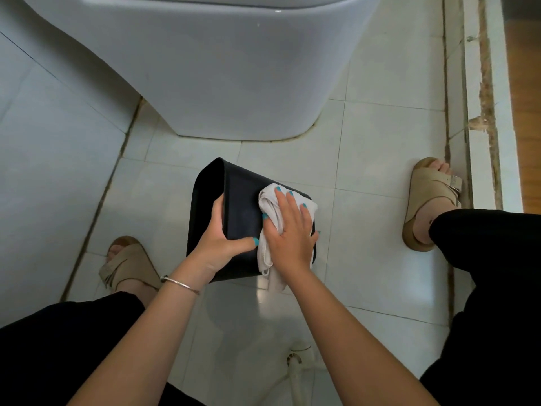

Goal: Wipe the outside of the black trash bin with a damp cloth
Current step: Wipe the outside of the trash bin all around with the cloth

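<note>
The black trash bin (240,200) is tipped on its side above the floor tiles, its open mouth facing left. My left hand (225,238) grips the bin's rim, fingers inside the mouth and thumb across the outer wall. My right hand (289,230) lies flat on a crumpled white cloth (270,200), pressing it against the bin's upturned outer wall near the base end. A loose end of the cloth hangs down below my right wrist. The bin's underside and far side are hidden.
A white toilet base (228,92) stands just beyond the bin. A tiled wall (44,142) rises on the left. My sandalled feet (128,265) (433,200) flank the bin. A raised door threshold (480,98) runs along the right. A white hose fitting (295,358) lies on the floor near me.
</note>
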{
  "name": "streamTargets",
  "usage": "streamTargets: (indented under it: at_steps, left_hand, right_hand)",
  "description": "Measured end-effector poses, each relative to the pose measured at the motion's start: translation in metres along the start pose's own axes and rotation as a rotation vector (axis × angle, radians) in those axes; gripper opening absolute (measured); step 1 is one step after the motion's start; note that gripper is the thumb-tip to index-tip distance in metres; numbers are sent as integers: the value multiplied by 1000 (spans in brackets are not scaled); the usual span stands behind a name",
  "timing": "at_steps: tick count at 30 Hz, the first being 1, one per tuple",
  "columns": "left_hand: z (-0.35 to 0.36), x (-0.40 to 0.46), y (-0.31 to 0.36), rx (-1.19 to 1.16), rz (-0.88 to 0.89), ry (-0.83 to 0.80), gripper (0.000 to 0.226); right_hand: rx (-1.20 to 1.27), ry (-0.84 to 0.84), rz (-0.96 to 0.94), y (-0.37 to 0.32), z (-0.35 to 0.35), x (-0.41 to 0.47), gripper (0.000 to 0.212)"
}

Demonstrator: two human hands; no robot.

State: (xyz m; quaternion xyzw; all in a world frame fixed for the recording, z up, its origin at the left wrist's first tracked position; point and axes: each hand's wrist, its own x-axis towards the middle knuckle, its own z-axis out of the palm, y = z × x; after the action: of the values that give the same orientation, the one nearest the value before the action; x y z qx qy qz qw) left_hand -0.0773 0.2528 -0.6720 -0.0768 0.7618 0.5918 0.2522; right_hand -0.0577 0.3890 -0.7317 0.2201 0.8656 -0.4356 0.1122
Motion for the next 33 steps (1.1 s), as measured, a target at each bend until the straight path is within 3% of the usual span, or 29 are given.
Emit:
streamTargets:
  at_steps: [5, 14, 23, 29, 33]
  left_hand:
    - [2, -25, -1, 192, 45, -144, 116]
    - [20, -34, -16, 418, 46, -67, 119]
    - [12, -24, -10, 471, 82, -147, 118]
    - [4, -21, -14, 409, 30, -139, 116]
    - [7, -14, -13, 379, 46, -145, 116]
  right_hand:
    - [193, 50, 100, 13, -7, 14, 55]
    - [248, -21, 99, 23, -17, 22, 56]
    - [321, 18, 130, 38, -21, 36, 59]
    - [310, -20, 42, 28, -17, 26, 70]
    - [279, -65, -50, 12, -21, 12, 58]
